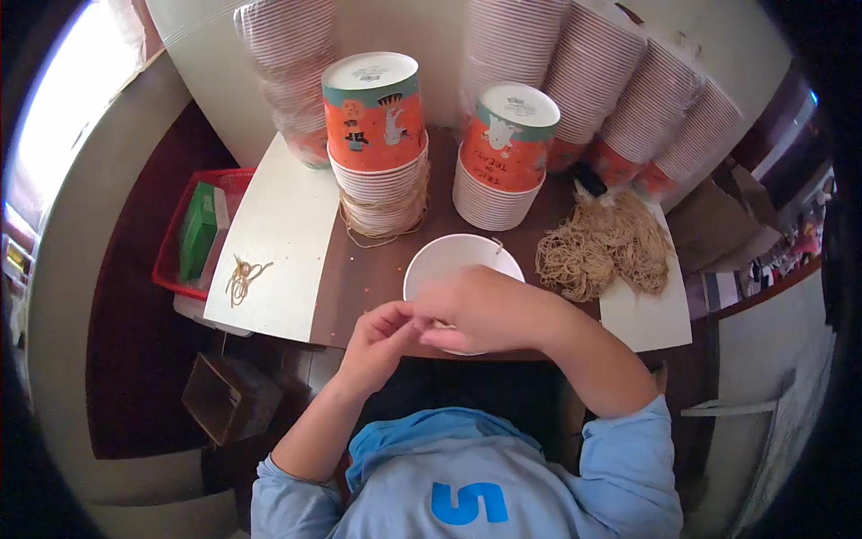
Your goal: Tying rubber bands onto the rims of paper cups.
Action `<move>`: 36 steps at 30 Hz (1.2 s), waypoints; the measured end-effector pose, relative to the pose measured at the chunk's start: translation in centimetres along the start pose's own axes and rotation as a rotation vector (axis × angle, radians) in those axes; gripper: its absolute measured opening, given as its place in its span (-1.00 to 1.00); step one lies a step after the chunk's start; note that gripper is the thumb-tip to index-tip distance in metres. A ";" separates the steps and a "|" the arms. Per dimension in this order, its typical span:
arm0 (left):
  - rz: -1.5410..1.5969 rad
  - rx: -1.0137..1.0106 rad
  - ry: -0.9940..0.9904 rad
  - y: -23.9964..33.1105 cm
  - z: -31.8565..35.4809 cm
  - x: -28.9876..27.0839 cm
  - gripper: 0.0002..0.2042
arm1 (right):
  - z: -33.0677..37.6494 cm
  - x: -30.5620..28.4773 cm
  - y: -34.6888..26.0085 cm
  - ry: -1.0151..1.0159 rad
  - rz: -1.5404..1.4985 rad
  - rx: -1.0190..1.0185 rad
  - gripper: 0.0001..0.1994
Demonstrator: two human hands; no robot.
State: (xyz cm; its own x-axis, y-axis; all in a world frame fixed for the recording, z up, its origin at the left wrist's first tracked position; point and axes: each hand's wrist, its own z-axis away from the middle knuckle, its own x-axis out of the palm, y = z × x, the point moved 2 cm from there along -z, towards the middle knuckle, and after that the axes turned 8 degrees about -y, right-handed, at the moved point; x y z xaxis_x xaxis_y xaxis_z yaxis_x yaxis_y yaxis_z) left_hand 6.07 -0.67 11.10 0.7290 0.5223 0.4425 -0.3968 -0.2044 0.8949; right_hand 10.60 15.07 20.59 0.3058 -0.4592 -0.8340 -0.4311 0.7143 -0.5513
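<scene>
A white paper bucket [449, 256] stands mouth up at the table's front edge, partly hidden by my right forearm and hand. A short end of tan cord [499, 244] pokes through near its far right rim. At the bucket's near left side my two hands meet. My left hand [379, 346] is closed in a pinch of thumb and forefinger; what it grips is hidden. My right hand [476, 305], blurred by motion, reaches across the bucket with its fingers closed, and a bit of tan cord seems to show between them.
Beyond the bucket stand two stacks of upside-down orange buckets, a left stack [377, 117] and a right stack [507, 153]. Tangled tan cords [602, 247] lie at right, a few loose cords [242, 280] at left. Wrapped bucket stacks [593, 72] line the wall. A red crate [171, 260] sits beside the table.
</scene>
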 end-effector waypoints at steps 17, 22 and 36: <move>-0.078 0.121 0.128 -0.4 0.7 -0.4 -0.88 | -2.5 1.8 2.4 0.119 -0.437 -0.058 -0.88; -0.122 0.064 0.077 -0.1 1.2 0.1 -0.88 | -2.6 1.7 2.3 0.073 -0.495 -0.017 -0.90; -0.179 0.054 0.085 -0.6 1.6 -0.2 -0.88 | -2.9 2.2 2.5 0.105 -0.409 -0.054 -0.89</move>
State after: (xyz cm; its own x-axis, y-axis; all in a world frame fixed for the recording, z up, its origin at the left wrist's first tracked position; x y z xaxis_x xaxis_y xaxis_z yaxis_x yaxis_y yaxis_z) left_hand 7.04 -1.96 10.57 0.7345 0.6217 0.2719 -0.2334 -0.1447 0.9615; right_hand 7.78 14.31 17.34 0.3735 -0.7524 -0.5425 -0.3367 0.4350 -0.8351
